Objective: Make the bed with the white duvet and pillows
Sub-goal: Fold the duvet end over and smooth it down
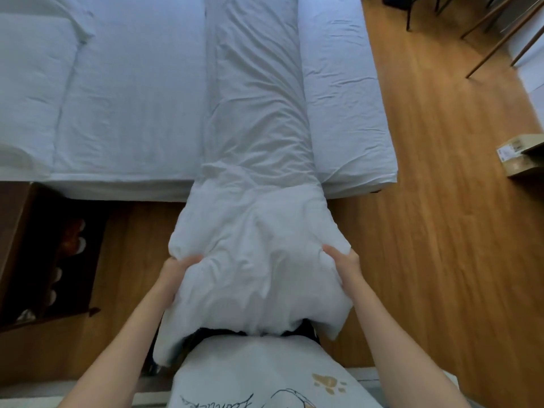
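At the near edge of the bed, the white duvet is bunched into one long, narrow roll that runs from the far side across the mattress and spills over the edge toward us. We have it by its near end: our left hand grips the left corner with fingers curled into the cloth, and our right hand clamps the right corner the same way, thumb on top. By our reckoning we're early in the job: the duvet is on the bed but not spread, so it still has to be opened out to both sides and smoothed. At far left a pillow lies on the sheet, and its final place looks unsettled. The duvet is soft, puffy and heavily creased, sagging between our hands; the fitted sheet beneath is flatter, with fine wrinkles at the right side. Around it all, the wooden floor shines warm, a dark cabinet stands left, and a cardboard box sits right.
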Motion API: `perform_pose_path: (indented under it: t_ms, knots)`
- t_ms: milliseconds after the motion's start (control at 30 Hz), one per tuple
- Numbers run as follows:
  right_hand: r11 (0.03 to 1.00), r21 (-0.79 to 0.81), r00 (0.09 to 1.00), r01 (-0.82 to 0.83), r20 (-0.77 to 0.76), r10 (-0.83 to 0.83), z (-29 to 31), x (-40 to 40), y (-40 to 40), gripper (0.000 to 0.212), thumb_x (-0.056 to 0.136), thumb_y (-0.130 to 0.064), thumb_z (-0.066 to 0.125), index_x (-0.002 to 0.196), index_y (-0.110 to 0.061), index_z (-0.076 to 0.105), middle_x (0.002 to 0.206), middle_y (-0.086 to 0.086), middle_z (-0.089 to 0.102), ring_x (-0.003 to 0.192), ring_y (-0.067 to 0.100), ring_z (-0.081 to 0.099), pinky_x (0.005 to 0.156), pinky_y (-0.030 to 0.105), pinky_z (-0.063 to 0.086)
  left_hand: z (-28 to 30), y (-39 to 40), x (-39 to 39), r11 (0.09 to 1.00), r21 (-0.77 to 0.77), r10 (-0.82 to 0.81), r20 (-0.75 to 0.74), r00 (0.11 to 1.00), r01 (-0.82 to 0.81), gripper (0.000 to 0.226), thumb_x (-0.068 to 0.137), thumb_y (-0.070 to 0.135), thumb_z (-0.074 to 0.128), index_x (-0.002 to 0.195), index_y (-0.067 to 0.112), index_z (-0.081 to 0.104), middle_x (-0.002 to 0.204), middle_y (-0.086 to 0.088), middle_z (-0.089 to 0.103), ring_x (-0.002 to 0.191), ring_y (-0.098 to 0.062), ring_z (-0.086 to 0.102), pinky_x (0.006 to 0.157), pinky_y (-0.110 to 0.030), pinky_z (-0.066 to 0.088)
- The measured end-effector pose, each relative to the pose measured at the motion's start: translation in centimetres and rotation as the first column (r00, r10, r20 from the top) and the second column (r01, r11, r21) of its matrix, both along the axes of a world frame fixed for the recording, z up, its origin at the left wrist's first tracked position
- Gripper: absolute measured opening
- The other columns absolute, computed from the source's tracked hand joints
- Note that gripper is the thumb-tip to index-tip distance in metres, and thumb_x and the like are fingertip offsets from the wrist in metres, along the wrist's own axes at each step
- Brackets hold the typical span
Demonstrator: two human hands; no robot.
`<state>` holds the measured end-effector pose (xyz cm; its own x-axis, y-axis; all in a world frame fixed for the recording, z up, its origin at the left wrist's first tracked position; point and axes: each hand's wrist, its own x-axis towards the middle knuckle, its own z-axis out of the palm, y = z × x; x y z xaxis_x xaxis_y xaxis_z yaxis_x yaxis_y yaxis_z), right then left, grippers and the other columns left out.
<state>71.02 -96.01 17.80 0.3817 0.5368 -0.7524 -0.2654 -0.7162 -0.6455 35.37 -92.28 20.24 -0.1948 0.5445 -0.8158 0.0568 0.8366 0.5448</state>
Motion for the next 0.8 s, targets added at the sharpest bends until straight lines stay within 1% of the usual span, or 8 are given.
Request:
perform_pose_path:
  t_ms: [100, 300, 433, 500, 567, 633, 733, 800]
  knots:
    - [0.998, -0.019, 0.998, 0.065, -0.017, -0.066, 0.8, 0.6, 5.8, 0.051, 0.077, -0.022, 0.079, 0.120, -0.012, 0.056, 0.109, 0.005, 0.064, 0.096, 0.024, 0.062, 0.083, 0.036, 0.051, 1.6, 6.2, -0.2, 0.997, 0.026, 0.075, 0.028, 0.997, -0.076, 0.046, 0.078, 0.025, 0.074, 0.118, 0.006, 0.063, 0.110, -0.010, 0.067, 0.096, -0.030, 0.065, 0.089, -0.044, 0.051]
    - [0.991, -0.001, 0.990, 0.131, -0.042, -0.131, 3.4, 2.8, 18.6, 0.064, 0.068, -0.031, 0.083, 0.121, -0.002, 0.062, 0.113, 0.014, 0.069, 0.098, 0.027, 0.068, 0.077, 0.035, 0.057, 4.6, 18.6, 0.1, 0.994, 0.057, 0.078, 0.208, 0.975, -0.091, 0.030, 0.083, 0.027, 0.065, 0.107, 0.011, 0.071, 0.104, -0.010, 0.070, 0.093, -0.025, 0.064, 0.077, -0.034, 0.050]
    - [0.995, -0.004, 0.994, 0.104, 0.038, -0.104, 4.7, 3.7, 25.1, 0.067, 0.073, -0.035, 0.081, 0.124, -0.001, 0.058, 0.116, 0.011, 0.067, 0.099, 0.025, 0.066, 0.073, 0.028, 0.054, 4.2, 26.0, 0.0, 0.963, 0.148, -0.203, -0.156, 0.967, 0.226, 0.049, 0.087, 0.044, 0.061, 0.133, 0.027, 0.054, 0.138, -0.003, 0.052, 0.122, -0.028, 0.050, 0.099, -0.041, 0.042]
    - [0.999, -0.034, 0.996, 0.033, 0.086, -0.030, 4.2, 4.1, 27.3, 0.089, 0.060, -0.043, 0.086, 0.132, -0.003, 0.052, 0.123, 0.012, 0.063, 0.104, 0.027, 0.063, 0.085, 0.033, 0.053, 3.9, 28.7, 0.2, 0.955, 0.103, -0.253, -0.221, 0.942, 0.280, 0.062, 0.079, 0.059, 0.060, 0.134, 0.032, 0.050, 0.139, -0.005, 0.049, 0.119, -0.030, 0.050, 0.086, -0.038, 0.043]
    - [0.998, -0.051, 0.995, -0.044, 0.087, 0.048, 2.5, 5.1, 29.3, 0.108, 0.047, -0.044, 0.087, 0.139, -0.005, 0.045, 0.130, 0.013, 0.058, 0.110, 0.030, 0.060, 0.096, 0.041, 0.050, 3.6, 30.7, 0.7, 0.967, 0.084, -0.224, -0.167, 0.960, 0.241, 0.055, 0.080, 0.049, 0.065, 0.128, 0.026, 0.052, 0.124, -0.001, 0.056, 0.106, -0.026, 0.055, 0.071, -0.031, 0.042]
    - [0.993, -0.092, 0.994, -0.071, 0.074, 0.078, 2.3, 5.1, 31.3, 0.097, 0.055, -0.033, 0.087, 0.137, -0.005, 0.045, 0.128, 0.013, 0.058, 0.109, 0.031, 0.060, 0.096, 0.044, 0.050, 3.0, 32.7, 1.3, 0.979, 0.067, -0.186, -0.095, 0.978, 0.192, 0.059, 0.078, 0.036, 0.069, 0.129, 0.016, 0.051, 0.126, -0.002, 0.058, 0.106, -0.025, 0.057, 0.070, -0.031, 0.044]
    - [0.987, -0.120, 0.991, -0.104, 0.067, 0.113, 2.6, 5.2, 35.2, 0.050, 0.076, -0.007, 0.077, 0.121, -0.008, 0.053, 0.114, 0.011, 0.061, 0.101, 0.029, 0.061, 0.085, 0.038, 0.052, 1.6, 36.3, 2.1, 0.985, 0.061, -0.148, -0.159, 0.976, 0.159, 0.066, 0.078, 0.027, 0.067, 0.139, 0.015, 0.046, 0.132, -0.007, 0.055, 0.111, -0.029, 0.056, 0.079, -0.036, 0.045]
    - [0.988, -0.099, 0.992, -0.116, 0.044, 0.121, 2.0, 6.4, 38.9, 0.044, 0.078, -0.001, 0.072, 0.118, -0.010, 0.056, 0.111, 0.011, 0.061, 0.098, 0.027, 0.061, 0.082, 0.035, 0.051, 1.0, 39.0, 2.8, 0.992, 0.041, -0.107, -0.185, 0.977, 0.116, 0.061, 0.080, 0.023, 0.064, 0.138, 0.016, 0.046, 0.129, -0.005, 0.055, 0.110, -0.030, 0.056, 0.080, -0.038, 0.045]
